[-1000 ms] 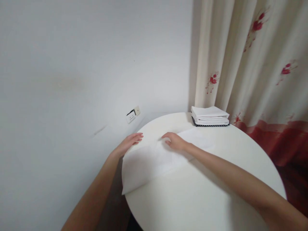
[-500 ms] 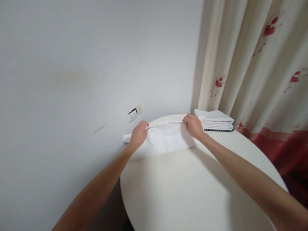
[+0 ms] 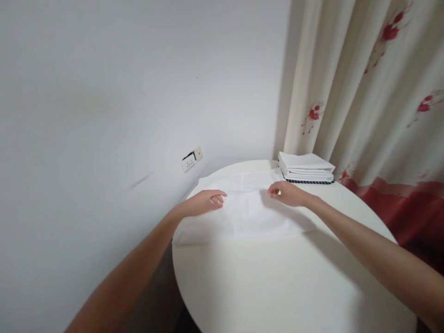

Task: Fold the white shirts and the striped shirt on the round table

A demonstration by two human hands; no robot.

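A white cloth (image 3: 249, 212) lies flat and folded on the far left part of the round white table (image 3: 277, 286), its left end hanging a little over the rim. My left hand (image 3: 204, 202) rests on the cloth's left part, fingers loosely bent and apart, holding nothing. My right hand (image 3: 288, 194) hovers just over the cloth's right part, fingers relaxed and pointing left, and I see nothing held in it. Both arms reach in from the bottom corners.
A stack of folded white cloths (image 3: 305, 167) sits on a dark-edged piece at the table's back edge. A flowered cream and red curtain (image 3: 367, 101) hangs behind on the right. A wall socket (image 3: 190, 161) is on the white wall at left.
A second ago both hands lay on the spread cloth; then they pinched its edge and lifted it toward the wall. Now the cloth lies flat again and both hands have let go.
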